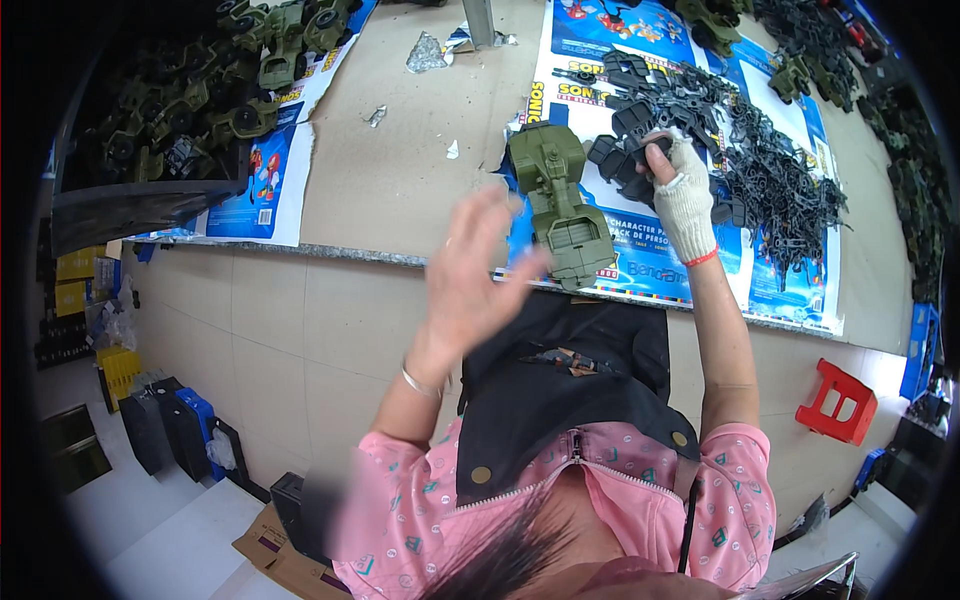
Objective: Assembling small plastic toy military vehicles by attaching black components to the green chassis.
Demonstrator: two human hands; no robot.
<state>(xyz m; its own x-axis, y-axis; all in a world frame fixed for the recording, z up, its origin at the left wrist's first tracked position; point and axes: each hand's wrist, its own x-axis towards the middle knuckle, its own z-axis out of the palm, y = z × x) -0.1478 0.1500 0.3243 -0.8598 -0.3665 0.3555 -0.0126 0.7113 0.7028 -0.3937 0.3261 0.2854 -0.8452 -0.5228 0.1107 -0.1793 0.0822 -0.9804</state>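
An olive-green toy vehicle (578,238) lies on the printed sheet near the table's front edge. My left hand (475,275) is bare and slightly blurred. It hovers just left of the vehicle with its fingers apart and nothing in them. My right hand (682,190), in a white knitted glove with bare fingertips, is to the right of the vehicle. Its thumb and fingers close on a black plastic part (655,140) at the edge of a group of similar parts. The gripped part's full shape is partly hidden. Right of that hand spreads a heap of small black plastic pieces (785,195).
Blue and white printed sheets (735,285) cover part of the table (385,190). A dark crate (150,205) with several green toy vehicles (285,55) stands at the left. A metal post (478,22) rises at the back. A red stool (838,403) is on the floor at right.
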